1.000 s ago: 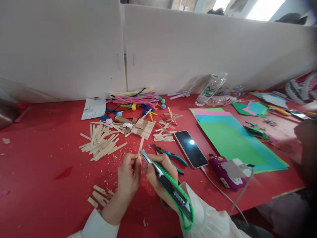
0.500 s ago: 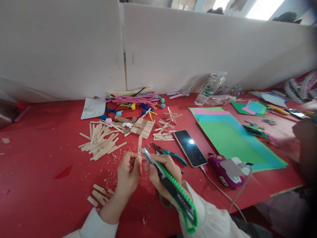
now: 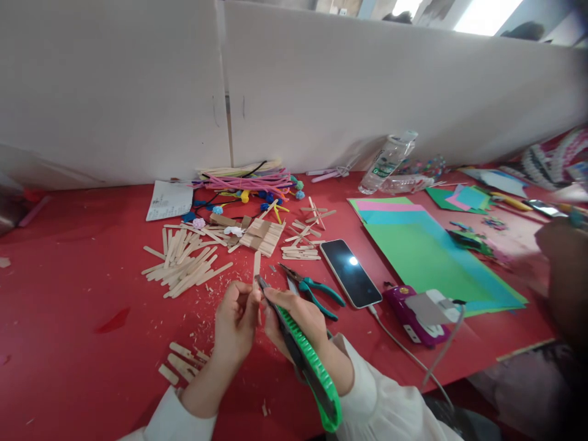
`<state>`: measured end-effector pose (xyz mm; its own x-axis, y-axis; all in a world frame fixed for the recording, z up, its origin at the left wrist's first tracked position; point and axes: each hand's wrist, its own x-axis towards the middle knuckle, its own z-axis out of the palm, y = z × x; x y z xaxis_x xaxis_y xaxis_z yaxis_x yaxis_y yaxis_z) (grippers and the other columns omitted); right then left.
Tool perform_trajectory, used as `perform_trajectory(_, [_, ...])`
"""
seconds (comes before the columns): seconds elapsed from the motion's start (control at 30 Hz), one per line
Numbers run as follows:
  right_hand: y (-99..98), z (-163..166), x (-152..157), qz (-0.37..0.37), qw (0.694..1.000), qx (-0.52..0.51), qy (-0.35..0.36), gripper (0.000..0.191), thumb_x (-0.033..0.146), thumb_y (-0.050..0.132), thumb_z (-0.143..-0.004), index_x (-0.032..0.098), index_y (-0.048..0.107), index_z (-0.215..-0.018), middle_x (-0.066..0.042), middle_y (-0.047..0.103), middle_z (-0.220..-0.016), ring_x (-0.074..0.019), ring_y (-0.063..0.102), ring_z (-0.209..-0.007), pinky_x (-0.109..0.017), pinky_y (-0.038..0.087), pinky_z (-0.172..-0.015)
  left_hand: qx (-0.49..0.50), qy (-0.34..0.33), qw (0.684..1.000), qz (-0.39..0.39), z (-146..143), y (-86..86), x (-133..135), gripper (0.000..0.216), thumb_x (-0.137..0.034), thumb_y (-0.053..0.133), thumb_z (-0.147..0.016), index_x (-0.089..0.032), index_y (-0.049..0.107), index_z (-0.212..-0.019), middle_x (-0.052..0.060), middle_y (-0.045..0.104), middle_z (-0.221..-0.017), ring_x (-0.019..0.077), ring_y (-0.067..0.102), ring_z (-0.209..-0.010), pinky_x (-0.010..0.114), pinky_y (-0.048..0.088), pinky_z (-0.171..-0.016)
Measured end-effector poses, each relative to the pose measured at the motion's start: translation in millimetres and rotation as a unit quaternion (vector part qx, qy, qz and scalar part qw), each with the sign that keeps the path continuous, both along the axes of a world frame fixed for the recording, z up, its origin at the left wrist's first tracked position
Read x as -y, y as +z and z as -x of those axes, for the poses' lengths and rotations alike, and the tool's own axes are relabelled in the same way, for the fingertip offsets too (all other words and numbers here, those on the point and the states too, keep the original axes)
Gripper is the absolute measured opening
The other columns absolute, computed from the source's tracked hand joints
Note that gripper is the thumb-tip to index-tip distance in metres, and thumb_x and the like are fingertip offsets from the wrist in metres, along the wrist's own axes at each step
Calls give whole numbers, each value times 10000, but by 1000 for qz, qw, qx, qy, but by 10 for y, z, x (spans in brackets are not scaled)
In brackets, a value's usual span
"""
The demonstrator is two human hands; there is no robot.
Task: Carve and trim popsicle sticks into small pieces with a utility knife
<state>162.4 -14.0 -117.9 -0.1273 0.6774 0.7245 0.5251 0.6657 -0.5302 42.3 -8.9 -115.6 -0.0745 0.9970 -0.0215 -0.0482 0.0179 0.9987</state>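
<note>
My left hand (image 3: 235,323) pinches a thin wooden craft stick (image 3: 256,266) that stands upright above the red table (image 3: 68,318). My right hand (image 3: 296,321) is closed round a green and black utility knife (image 3: 304,358). The knife's tip rests against the stick just above my left fingers. Both hands hover low over the table's near edge. Wood shavings lie scattered on the table under and around them.
A loose pile of craft sticks (image 3: 184,263) lies at left, cut stick pieces (image 3: 181,364) nearer me. Teal pliers (image 3: 315,289), a phone (image 3: 350,272) with cable, a purple device (image 3: 416,313), coloured paper sheets (image 3: 427,251), a bottle (image 3: 386,162), pipe cleaners (image 3: 250,182) and a white partition (image 3: 321,86) surround them. Another person's arm (image 3: 563,275) is at right.
The knife has swung to a steeper angle, its handle dropping toward me, and its tip has slid closer to my left fingers on the stick. Both hands shifted slightly left.
</note>
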Motion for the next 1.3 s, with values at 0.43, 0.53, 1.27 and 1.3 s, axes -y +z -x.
perform_trajectory(0.43, [76, 17, 10, -16, 999, 2, -32, 252, 115, 546, -795, 223, 565, -1021, 5, 681, -681, -115, 629, -498, -172, 502, -497, -16, 2, 1000, -7, 6, -18, 13, 286, -453, 560, -780, -194, 463, -710, -58, 484, -529, 85, 431, -434, 184, 318, -410])
perform_trajectory(0.53, [127, 22, 4, -9, 1000, -16, -8, 272, 95, 529, -787, 227, 542, -1024, 2, 697, -711, -113, 646, -519, -165, 504, -511, -22, 5, 1000, -5, 3, -11, 4, 280, -448, 551, -785, -201, 452, -698, -67, 465, -499, 83, 406, -404, 186, 304, -397])
perform_trajectory(1.27, [313, -89, 15, 4, 1000, -13, -18, 239, 64, 524, -771, 222, 543, -948, -6, 666, -711, -108, 616, -526, -200, 524, -544, 93, 37, 994, 54, 104, -13, -93, 176, -315, 661, -700, -171, 561, -695, -55, 486, -577, 73, 432, -534, 180, 374, -537])
perform_trajectory(1.3, [300, -87, 16, 22, 999, -27, -16, 220, 71, 529, -772, 225, 543, -929, -1, 662, -716, -105, 611, -529, -201, 522, -549, 115, 25, 991, 67, 111, -12, -108, 190, -327, 651, -701, -174, 541, -684, -69, 450, -533, 65, 402, -487, 176, 355, -497])
